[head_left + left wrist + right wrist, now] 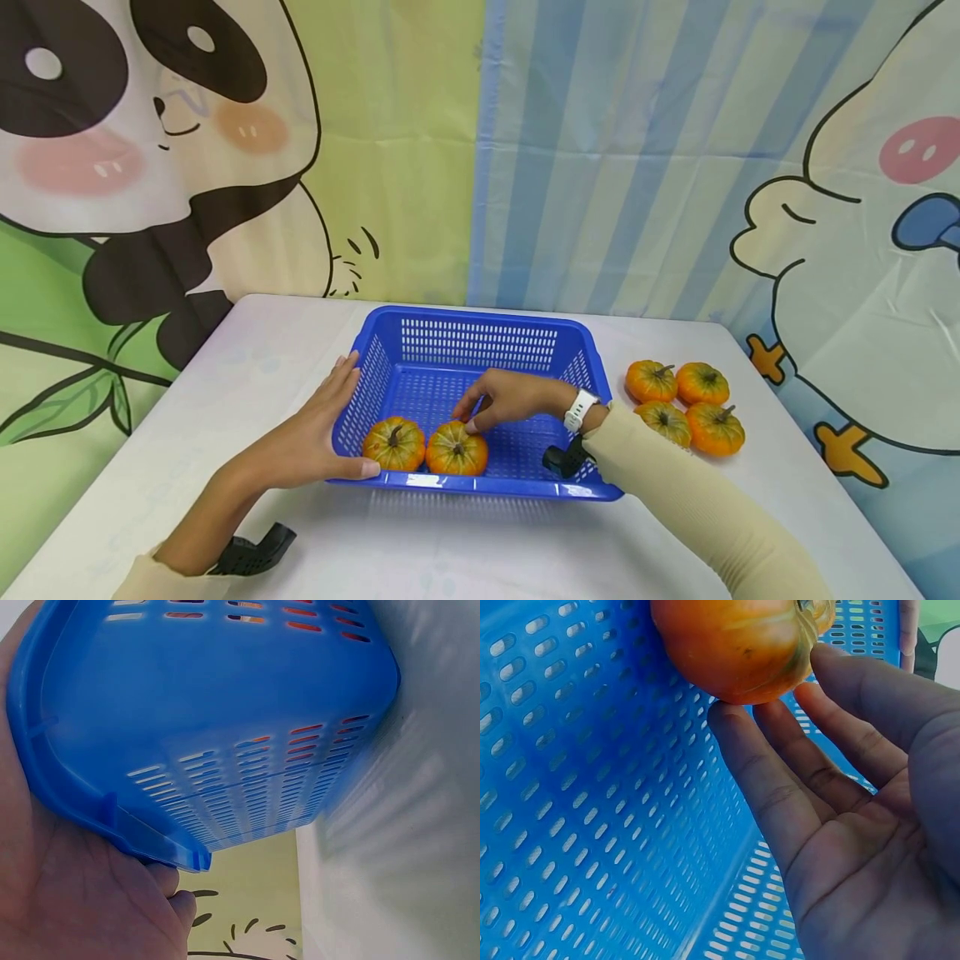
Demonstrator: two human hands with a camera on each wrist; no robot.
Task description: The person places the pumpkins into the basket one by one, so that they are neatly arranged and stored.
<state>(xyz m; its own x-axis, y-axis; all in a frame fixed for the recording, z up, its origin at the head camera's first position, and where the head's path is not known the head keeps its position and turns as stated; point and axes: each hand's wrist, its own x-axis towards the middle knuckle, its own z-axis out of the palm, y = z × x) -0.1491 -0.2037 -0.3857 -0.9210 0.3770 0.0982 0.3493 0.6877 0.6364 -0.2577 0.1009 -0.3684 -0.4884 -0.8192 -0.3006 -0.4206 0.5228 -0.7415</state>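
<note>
A blue plastic basket [480, 318] with slotted walls stands on the table. My left hand [311, 437] rests against its left front corner, fingers fairly straight along the left side and thumb on the front rim. In the left wrist view the palm lies against the basket's rim [75, 799]. Inside, at the front left, sit two small orange-and-green pumpkins: the left pumpkin [393, 444] and the right pumpkin [456, 450]. My right hand [510, 398] reaches in and pinches the right pumpkin, thumb near its stem and fingertips at its side [742, 652].
Several more pumpkins [717, 428] are grouped on the white table [300, 550], right of the basket. Behind the table hangs a cartoon-printed curtain [600, 150]. A black wrist device [566, 457] on the right arm overlaps the basket's front right.
</note>
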